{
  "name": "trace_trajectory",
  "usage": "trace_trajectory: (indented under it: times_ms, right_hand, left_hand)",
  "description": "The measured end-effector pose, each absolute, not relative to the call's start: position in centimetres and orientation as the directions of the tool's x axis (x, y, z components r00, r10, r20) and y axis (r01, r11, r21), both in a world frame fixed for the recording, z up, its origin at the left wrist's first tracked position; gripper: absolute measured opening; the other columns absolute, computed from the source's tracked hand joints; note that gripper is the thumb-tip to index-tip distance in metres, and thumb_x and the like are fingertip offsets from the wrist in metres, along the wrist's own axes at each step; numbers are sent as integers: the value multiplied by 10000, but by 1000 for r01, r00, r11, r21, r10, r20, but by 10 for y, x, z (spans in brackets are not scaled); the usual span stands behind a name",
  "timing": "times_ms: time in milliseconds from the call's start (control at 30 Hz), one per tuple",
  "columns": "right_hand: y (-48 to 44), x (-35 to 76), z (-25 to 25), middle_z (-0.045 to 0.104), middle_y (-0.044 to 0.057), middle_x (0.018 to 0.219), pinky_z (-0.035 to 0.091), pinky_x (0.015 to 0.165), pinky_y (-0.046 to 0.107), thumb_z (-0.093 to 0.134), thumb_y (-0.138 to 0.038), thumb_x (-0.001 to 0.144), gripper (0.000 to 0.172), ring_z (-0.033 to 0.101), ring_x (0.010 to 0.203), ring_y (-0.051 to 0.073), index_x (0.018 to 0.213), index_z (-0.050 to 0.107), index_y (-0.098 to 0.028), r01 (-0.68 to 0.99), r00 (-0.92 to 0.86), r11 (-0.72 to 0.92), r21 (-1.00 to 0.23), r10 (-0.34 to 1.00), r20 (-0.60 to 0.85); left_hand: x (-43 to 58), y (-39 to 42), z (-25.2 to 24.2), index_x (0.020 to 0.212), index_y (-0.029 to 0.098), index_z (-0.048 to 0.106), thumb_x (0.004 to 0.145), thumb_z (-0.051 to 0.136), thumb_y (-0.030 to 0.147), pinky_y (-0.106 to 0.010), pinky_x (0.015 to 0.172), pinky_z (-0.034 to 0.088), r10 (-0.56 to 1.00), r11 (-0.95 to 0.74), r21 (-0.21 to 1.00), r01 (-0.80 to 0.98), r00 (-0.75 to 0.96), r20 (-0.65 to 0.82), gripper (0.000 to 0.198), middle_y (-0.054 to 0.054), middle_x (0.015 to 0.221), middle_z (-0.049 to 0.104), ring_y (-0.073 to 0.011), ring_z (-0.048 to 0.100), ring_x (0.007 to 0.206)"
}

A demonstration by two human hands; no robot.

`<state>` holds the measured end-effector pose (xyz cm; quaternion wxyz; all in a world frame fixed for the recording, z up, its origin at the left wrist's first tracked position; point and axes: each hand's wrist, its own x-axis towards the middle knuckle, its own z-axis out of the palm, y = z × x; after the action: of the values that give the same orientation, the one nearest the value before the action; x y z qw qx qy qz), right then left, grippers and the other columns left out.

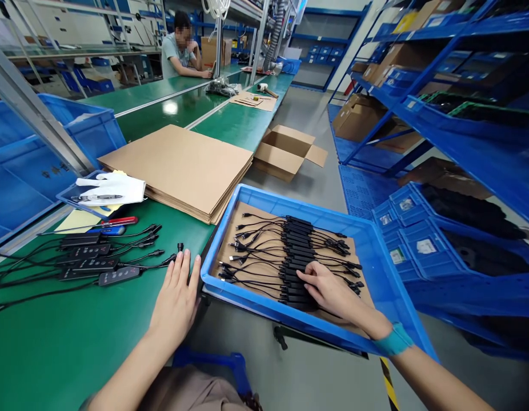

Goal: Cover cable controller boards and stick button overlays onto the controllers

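Observation:
My left hand (pixel 175 294) lies flat on the green worktable's edge with its fingers stretched out. Its fingertips are beside the black cable plug (pixel 180 247) of one of several black inline cable controllers (pixel 119 275) on the table. In the blue tray (pixel 387 285), a row of black inline controllers (pixel 297 240) lies side by side on cardboard, cables running out to both sides. My right hand (pixel 328 288) reaches into the tray, thumb and forefinger curled around a controller near the front of the row. The hand partly hides that controller.
Stacked cardboard sheets (pixel 183 165) lie behind the tray. A white glove (pixel 112 188) and a red screwdriver (pixel 121 221) are at the left. An open carton (pixel 285 151) stands beyond. Blue shelving (pixel 419 103) fills the right; a person (pixel 176 54) sits across the line.

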<state>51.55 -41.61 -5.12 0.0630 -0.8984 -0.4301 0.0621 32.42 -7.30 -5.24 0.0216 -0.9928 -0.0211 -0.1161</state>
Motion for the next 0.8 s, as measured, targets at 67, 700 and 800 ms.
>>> trace_trajectory:
  times_ms: [67, 700, 800]
  right_hand:
    - [-418, 518, -55, 582, 188, 1199, 550, 870, 435, 413, -213, 944, 371, 606, 1079, 301, 1147, 714, -140, 751, 643, -637, -173, 765, -21]
    - [-396, 552, -68, 725, 136, 915, 542, 745, 368, 425, -224, 907, 431, 691, 842, 275, 1252, 641, -81, 585, 804, -801, -128, 593, -34]
    - [-396, 555, -75, 677, 127, 871, 531, 719, 339, 430, -211, 896, 414, 668, 800, 252, 1204, 681, -96, 611, 788, -785, -98, 616, -22]
  left_hand:
    - [324, -73, -53, 1507, 34, 241, 814, 507, 167, -551, 1168, 280, 34, -998, -37, 44, 972, 234, 754, -280, 1585, 174, -385, 99, 1478]
    - [324, -75, -54, 1548, 78, 60, 818, 468, 130, -555, 1170, 275, 52, -997, -37, 62, 974, 221, 838, -245, 1609, 84, -365, 69, 1480]
    - [324, -76, -53, 1547, 74, 45, 817, 466, 120, -551, 1173, 271, 50, -998, -36, 59, 974, 220, 844, -257, 1604, 101, -364, 59, 1479]
